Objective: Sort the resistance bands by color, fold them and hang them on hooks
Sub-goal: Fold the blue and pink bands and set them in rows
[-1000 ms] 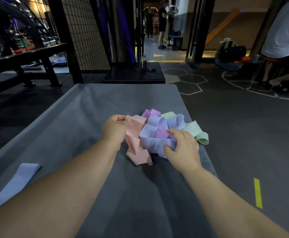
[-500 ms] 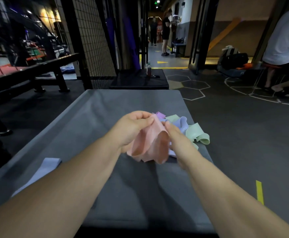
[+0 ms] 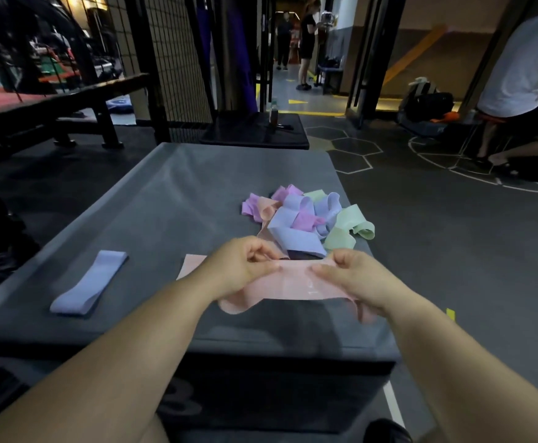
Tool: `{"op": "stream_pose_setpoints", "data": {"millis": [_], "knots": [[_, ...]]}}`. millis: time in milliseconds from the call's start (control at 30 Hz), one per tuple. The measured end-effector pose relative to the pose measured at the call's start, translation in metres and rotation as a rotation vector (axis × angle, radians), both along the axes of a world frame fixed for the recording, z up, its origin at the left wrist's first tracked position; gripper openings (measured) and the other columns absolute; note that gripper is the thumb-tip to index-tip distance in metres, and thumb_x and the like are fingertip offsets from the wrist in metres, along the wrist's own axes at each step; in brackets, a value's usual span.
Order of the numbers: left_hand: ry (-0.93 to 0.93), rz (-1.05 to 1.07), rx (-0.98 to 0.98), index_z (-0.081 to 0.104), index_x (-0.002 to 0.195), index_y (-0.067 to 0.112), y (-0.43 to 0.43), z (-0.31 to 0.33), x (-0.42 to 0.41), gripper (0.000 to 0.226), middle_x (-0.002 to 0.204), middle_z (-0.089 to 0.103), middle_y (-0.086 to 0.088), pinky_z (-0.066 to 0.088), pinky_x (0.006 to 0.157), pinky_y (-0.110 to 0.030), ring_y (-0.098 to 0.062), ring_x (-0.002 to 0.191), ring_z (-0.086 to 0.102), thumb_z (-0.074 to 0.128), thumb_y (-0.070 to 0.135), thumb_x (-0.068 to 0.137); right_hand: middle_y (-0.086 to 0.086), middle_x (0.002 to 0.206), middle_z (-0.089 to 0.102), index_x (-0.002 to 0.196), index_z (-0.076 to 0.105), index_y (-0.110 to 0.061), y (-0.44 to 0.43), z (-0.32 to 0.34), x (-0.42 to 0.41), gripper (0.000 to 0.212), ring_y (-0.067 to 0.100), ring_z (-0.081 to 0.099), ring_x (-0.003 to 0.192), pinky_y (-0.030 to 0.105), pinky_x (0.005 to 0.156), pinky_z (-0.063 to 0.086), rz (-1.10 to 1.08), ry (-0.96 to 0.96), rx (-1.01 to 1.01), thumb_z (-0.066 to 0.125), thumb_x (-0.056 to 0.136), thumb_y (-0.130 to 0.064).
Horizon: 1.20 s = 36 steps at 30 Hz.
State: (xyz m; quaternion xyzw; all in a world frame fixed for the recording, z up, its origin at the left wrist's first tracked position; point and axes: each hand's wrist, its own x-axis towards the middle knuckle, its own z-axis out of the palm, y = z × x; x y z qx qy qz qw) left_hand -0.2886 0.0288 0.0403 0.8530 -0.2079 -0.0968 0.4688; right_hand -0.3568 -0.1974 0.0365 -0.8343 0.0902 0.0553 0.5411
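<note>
Both hands hold a peach-pink resistance band (image 3: pixel 293 284) stretched flat just above the near part of the grey padded box (image 3: pixel 171 199). My left hand (image 3: pixel 238 266) pinches its top edge at the left, my right hand (image 3: pixel 354 276) pinches it at the right. Behind them lies a tangled pile of bands (image 3: pixel 306 219) in purple, pink, lilac-blue and pale green. One folded lilac-blue band (image 3: pixel 90 282) rests alone at the box's left side. No hooks are in view.
A black platform with a bottle (image 3: pixel 274 111) stands beyond the box. A dark bench (image 3: pixel 53 103) and a wire mesh wall (image 3: pixel 171 59) are at the left. A seated person (image 3: pixel 523 78) is at the right, two people stand far back.
The peach-pink band has been pulled out of the pile toward me and spread between both hands. The view has tilted down, showing the box's near edge.
</note>
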Motion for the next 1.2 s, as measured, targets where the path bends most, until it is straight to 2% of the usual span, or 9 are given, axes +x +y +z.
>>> {"op": "stream_pose_setpoints", "data": {"millis": [100,167,267,433,633,700,833,1033,1200], "knots": [[-0.082,-0.016,0.205,0.064,0.077,0.042,-0.001,-0.011,0.0,0.015,0.078,0.066,0.02,0.047,0.078,-0.024,-0.005,0.08,0.061,0.075,0.033,0.082,0.001,0.059,0.046,0.083,0.059,-0.014,-0.012,-0.007,-0.005,0.039,0.023,0.043,0.042,0.023,0.039,0.036,-0.012,0.081,-0.195,0.073,0.08,-0.05],[-0.098,-0.047,0.318,0.064,0.084,0.039,-0.002,-0.016,0.001,0.008,0.082,0.063,0.021,0.048,0.078,-0.026,-0.004,0.082,0.06,0.072,0.037,0.083,0.003,0.064,0.052,0.088,0.062,-0.015,-0.017,-0.015,-0.004,0.041,0.021,0.045,0.038,0.02,0.04,0.032,0.006,0.102,-0.307,0.072,0.08,-0.054],[-0.108,-0.081,0.433,0.065,0.09,0.037,-0.005,-0.024,0.005,0.008,0.085,0.062,0.022,0.05,0.084,-0.028,-0.004,0.088,0.061,0.07,0.034,0.084,0.003,0.082,0.067,0.087,0.065,-0.024,-0.021,-0.034,0.005,0.038,0.017,0.063,0.066,0.027,0.059,0.047,0.0,0.085,-0.397,0.071,0.076,-0.06],[-0.103,-0.045,0.439,0.067,0.096,0.03,-0.006,-0.037,0.015,0.01,0.086,0.06,0.019,0.045,0.079,-0.023,-0.006,0.088,0.059,0.07,0.029,0.086,-0.006,0.097,0.065,0.097,0.062,-0.03,-0.017,-0.048,0.024,0.035,0.015,0.06,0.093,0.032,0.08,0.049,0.05,0.055,-0.592,0.066,0.081,-0.06],[-0.123,0.006,0.48,0.063,0.091,0.034,-0.003,-0.042,0.023,0.008,0.083,0.058,0.022,0.045,0.079,-0.024,-0.008,0.088,0.06,0.068,0.031,0.087,-0.002,0.109,0.065,0.114,0.062,-0.027,-0.008,-0.043,0.032,0.045,0.019,0.057,0.097,0.03,0.073,0.043,0.059,0.018,-0.769,0.059,0.085,-0.062],[-0.144,0.015,0.506,0.065,0.097,0.032,-0.001,-0.044,0.022,0.01,0.089,0.061,0.019,0.046,0.079,-0.025,-0.01,0.092,0.061,0.067,0.03,0.088,-0.007,0.111,0.063,0.117,0.06,-0.03,-0.008,-0.038,0.031,0.046,0.019,0.058,0.098,0.03,0.074,0.045,0.066,-0.012,-0.782,0.059,0.085,-0.063],[-0.168,0.093,0.552,0.06,0.117,0.03,0.006,-0.053,0.017,0.033,0.118,0.058,0.01,0.045,0.09,-0.031,-0.014,0.105,0.057,0.066,0.039,0.087,-0.009,0.126,0.06,0.13,0.055,-0.033,-0.022,-0.036,0.028,0.05,0.015,0.056,0.116,0.034,0.096,0.046,0.107,-0.019,-0.779,0.06,0.087,-0.057],[-0.132,0.176,0.513,0.057,0.121,0.028,0.017,-0.061,0.006,0.045,0.119,0.054,0.008,0.042,0.1,-0.033,-0.014,0.116,0.048,0.07,0.045,0.081,-0.008,0.107,0.062,0.1,0.07,-0.032,-0.05,-0.042,0.018,0.016,0.01,0.056,0.104,0.024,0.088,0.041,0.101,-0.069,-0.714,0.067,0.086,-0.04],[-0.115,0.195,0.443,0.061,0.098,0.032,0.021,-0.064,0.005,0.021,0.104,0.06,0.012,0.042,0.081,-0.024,-0.008,0.092,0.054,0.071,0.039,0.081,-0.013,0.096,0.061,0.093,0.074,-0.03,-0.034,-0.04,0.017,0.009,0.005,0.053,0.1,0.019,0.082,0.039,0.121,-0.206,-0.664,0.067,0.088,-0.033]]}}
